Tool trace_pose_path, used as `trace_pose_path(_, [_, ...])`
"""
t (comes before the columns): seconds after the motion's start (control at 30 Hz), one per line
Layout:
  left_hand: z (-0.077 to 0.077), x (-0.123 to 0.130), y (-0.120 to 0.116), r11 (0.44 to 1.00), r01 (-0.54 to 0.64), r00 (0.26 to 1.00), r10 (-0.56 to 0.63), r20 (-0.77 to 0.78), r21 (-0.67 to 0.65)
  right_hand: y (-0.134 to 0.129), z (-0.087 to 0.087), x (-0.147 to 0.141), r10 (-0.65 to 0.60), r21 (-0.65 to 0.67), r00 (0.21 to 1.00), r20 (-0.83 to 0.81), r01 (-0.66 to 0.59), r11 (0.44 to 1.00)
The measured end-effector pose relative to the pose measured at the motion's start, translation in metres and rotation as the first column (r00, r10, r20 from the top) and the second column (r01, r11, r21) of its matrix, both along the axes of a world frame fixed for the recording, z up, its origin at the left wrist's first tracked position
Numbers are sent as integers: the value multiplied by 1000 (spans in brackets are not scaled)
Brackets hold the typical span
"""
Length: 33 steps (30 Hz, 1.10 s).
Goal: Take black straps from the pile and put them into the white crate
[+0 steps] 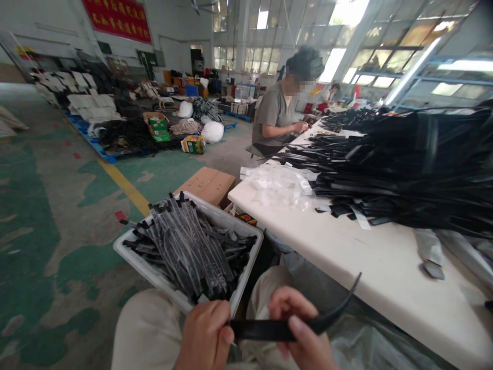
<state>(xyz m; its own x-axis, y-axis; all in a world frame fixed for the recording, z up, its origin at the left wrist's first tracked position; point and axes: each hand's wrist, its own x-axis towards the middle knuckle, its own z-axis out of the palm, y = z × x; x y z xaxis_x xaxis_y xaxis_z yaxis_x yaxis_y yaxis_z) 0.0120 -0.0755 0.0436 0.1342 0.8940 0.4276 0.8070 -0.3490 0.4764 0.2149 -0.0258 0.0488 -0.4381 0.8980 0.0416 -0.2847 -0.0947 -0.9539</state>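
Note:
A flat black strap (262, 330) stretches between my two hands above my lap. My left hand (206, 331) is closed round its left end. Farther along, my right hand (302, 329) pinches it, thumb in front and fingers curled behind, slightly blurred. The strap's thin free end curves up past the right hand towards the table edge. Just beyond my left hand stands a white plastic bin (148, 275), filled with many black strips (192, 241), several of them in clear plastic sleeves.
To the right runs a white table (308, 231) with heaped black straps (385, 190) and clear plastic sleeves (279, 180). A cardboard box (208, 185) stands behind the bin. Another person (275, 113) works at the table's far side. Loaded blue pallets (106, 151) lie at the left.

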Motion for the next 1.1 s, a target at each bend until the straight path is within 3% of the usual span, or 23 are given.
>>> trace_pose_path(0.07, [-4, -12, -1, 998, -53, 999, 53, 10, -28, 7, 9, 13, -221, -141, 975, 27, 223, 965])
trace_pose_path(0.1, [-4, -15, -1, 997, -67, 998, 68, 17, -39, 8, 14, 15, -297, -140, 951, 89, 307, 941])
trace_pose_path(0.17, [-1, -13, 2, 996, -71, 997, 73, 33, -45, 8, 25, 9, -326, -33, 919, 220, 341, 940])
trace_pose_path(0.3, [13, 8, 11, 1000, -10, 1000, 10, 16, -3, -2, 28, -23, -125, 190, 912, 390, 53, 980])
trace_pose_path(0.4, [19, 12, 16, 999, 44, 999, -44, -12, 21, -5, 22, -31, 58, 86, 946, 318, -89, 992])
trace_pose_path(0.43, [20, 8, 17, 999, 43, 999, -43, 13, 6, -3, 21, -27, 74, 16, 966, 250, -80, 997])
trace_pose_path(0.5, [21, -6, 22, 998, 30, 994, -25, 111, -50, 5, 27, -14, -9, -87, 990, 144, 21, 996])
trace_pose_path(0.6, [25, -27, 33, 994, 25, 971, 2, 240, -110, 23, 48, -2, -137, 0, 976, 169, 139, 990])
trace_pose_path(0.77, [43, -25, 54, 995, -7, 954, 37, 299, -102, 46, 76, -32, -37, 291, 930, 366, -76, 954])
trace_pose_path(0.87, [53, -16, 60, 996, -11, 946, 40, 322, -91, 48, 73, -54, 16, 434, 910, 414, -213, 875])
trace_pose_path(0.97, [56, -16, 63, 995, 1, 943, 31, 332, -95, 47, 69, -59, 45, 513, 903, 428, -283, 811])
trace_pose_path(1.1, [57, -24, 67, 993, 15, 944, 24, 330, -117, 46, 79, -45, 48, 422, 931, 361, -209, 882])
